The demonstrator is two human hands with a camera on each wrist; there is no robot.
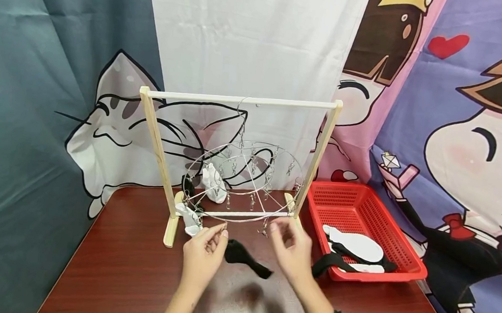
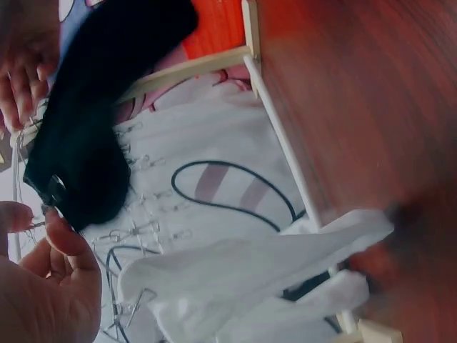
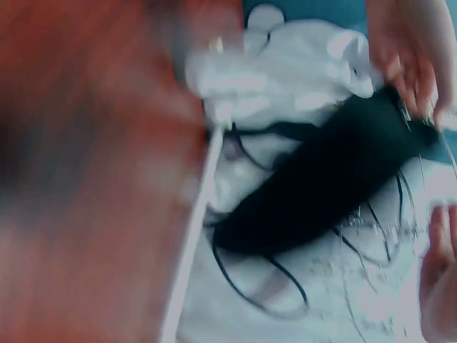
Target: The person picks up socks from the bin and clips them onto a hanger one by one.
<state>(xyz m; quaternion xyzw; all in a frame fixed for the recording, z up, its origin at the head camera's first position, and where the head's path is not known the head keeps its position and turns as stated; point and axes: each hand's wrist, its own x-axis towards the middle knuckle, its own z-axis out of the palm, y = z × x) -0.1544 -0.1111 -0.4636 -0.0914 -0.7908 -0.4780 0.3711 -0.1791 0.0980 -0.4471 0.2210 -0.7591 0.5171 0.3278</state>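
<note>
A round wire hanger (image 1: 249, 176) with metal clips hangs from a wooden rack's white bar. At its near rim my left hand (image 1: 203, 253) pinches a metal clip (image 2: 53, 193) between thumb and finger. A black sock (image 1: 245, 258) dangles at that clip; its edge is by my left fingertips. To the right of the sock is my right hand (image 1: 290, 250), fingers loosely bent and holding nothing, close to the hanger's rim. White socks (image 1: 188, 219) and another white one (image 1: 214, 183) hang on the left side of the ring, near a dark sock (image 1: 188, 186).
A red plastic basket (image 1: 407, 252) stands on the right of the brown table (image 1: 114, 263), with black and white socks (image 1: 361, 248) inside, one black end over its rim. The wooden rack (image 1: 158, 154) has feet on the table. A printed cloth (image 1: 260, 39) hangs behind.
</note>
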